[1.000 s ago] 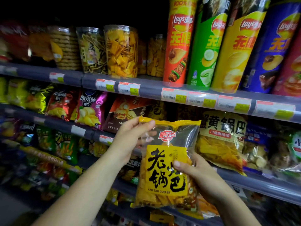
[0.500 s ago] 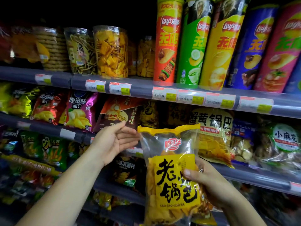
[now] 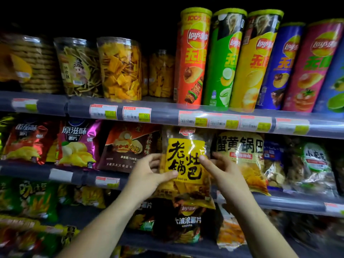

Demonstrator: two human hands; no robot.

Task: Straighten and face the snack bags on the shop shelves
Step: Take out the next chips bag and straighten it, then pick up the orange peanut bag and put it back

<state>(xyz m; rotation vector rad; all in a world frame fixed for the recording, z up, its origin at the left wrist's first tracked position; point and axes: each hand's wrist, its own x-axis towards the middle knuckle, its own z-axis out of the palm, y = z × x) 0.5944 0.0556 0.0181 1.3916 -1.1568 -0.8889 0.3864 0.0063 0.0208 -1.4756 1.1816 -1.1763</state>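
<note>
A clear snack bag with a yellow label and black characters [image 3: 183, 153] stands upright on the middle shelf, label facing out, its top tucked under the shelf above. My left hand [image 3: 149, 175] grips its left edge, thumb across the lower front. My right hand [image 3: 221, 172] holds its right edge, thumb on the label. The bag sits between a dark brown chip bag [image 3: 128, 148] and a pale yellow bag of crisps [image 3: 242, 155].
Tall crisp tubes [image 3: 225, 60] and clear snack tubs [image 3: 119, 69] fill the top shelf. Red and purple chip bags [image 3: 74, 144] stand left on the middle shelf [image 3: 290, 202]. More bags, including a dark wave-chip bag [image 3: 186, 220], crowd the shelf below.
The yellow-label bag has gone up and back from in front of the shelves into its slot on the middle shelf. My left hand, open half a second ago, now grips its left edge.
</note>
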